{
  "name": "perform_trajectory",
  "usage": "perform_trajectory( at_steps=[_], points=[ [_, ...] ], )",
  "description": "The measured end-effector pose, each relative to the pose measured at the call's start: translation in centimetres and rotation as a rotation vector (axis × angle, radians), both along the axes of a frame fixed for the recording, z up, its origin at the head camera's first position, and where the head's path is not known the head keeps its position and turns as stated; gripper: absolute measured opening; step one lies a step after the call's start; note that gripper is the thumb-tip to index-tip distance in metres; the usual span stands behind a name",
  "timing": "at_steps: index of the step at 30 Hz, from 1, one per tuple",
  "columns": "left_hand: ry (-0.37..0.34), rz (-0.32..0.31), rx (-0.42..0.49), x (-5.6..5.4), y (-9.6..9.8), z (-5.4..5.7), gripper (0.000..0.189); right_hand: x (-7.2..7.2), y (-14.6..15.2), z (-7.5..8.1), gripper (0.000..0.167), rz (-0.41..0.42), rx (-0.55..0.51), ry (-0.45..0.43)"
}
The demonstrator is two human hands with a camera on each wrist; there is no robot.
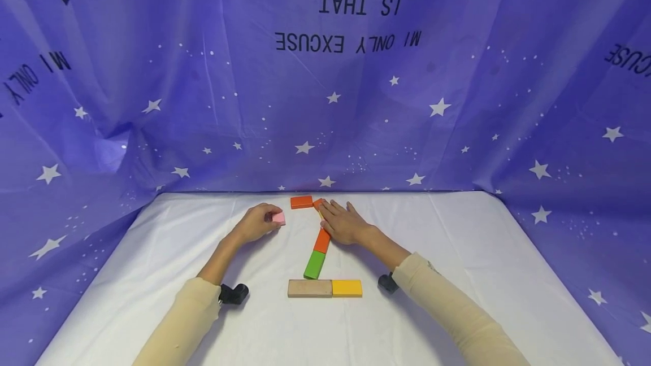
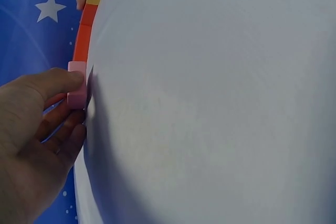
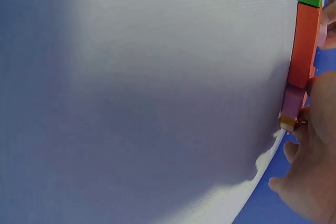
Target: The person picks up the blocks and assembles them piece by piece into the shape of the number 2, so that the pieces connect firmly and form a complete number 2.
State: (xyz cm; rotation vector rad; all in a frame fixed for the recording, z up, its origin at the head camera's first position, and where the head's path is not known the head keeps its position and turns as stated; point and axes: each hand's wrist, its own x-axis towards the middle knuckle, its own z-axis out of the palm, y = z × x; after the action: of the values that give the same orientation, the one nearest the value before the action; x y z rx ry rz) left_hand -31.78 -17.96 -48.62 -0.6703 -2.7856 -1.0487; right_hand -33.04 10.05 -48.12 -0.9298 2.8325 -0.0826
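Between thumb and fingers, my left hand [image 1: 258, 223] pinches a small pink block [image 2: 77, 85], to the left of the line of blocks. My right hand [image 1: 344, 223] lies at the upper part of that line, its fingers extended and its fingertips touching a purple block [image 3: 293, 102] and a yellow block [image 3: 287, 121]. Above its fingertips shows an orange block [image 1: 317, 204], partly covered by the hand. Another orange block [image 1: 301, 202] lies at the top left. Below the right hand, a red-orange block [image 1: 322, 240] meets a green block [image 1: 315, 265] end to end.
Nearer the front, a plain wooden block [image 1: 309, 288] and a yellow block [image 1: 347, 288] lie end to end in a crosswise row. Everything lies on a white cloth-covered table [image 1: 244, 326]. A purple star-patterned curtain [image 1: 325, 117] hangs behind and at both sides.
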Motion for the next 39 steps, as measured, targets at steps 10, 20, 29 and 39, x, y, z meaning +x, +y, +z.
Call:
perform_trajectory(
  at_steps=[10,20,29,39],
  points=[
    [0.042,0.091,0.014,-0.9,1.1,-0.3,0.030,0.0,0.0,-0.2,0.058,0.000,0.003,0.003],
    [0.058,0.151,-0.003,-1.6,1.9,-0.4,0.031,-0.2,0.2,-0.8,0.058,0.002,-0.006,0.007],
    [0.030,0.167,-0.035,-2.0,2.3,-0.1,0.034,-0.3,0.3,-0.7,0.057,0.000,0.001,0.012],
    [0.037,0.186,-0.040,-2.4,2.4,-0.5,0.034,-0.4,0.2,-0.8,0.058,0.006,-0.006,0.013]
  ],
)
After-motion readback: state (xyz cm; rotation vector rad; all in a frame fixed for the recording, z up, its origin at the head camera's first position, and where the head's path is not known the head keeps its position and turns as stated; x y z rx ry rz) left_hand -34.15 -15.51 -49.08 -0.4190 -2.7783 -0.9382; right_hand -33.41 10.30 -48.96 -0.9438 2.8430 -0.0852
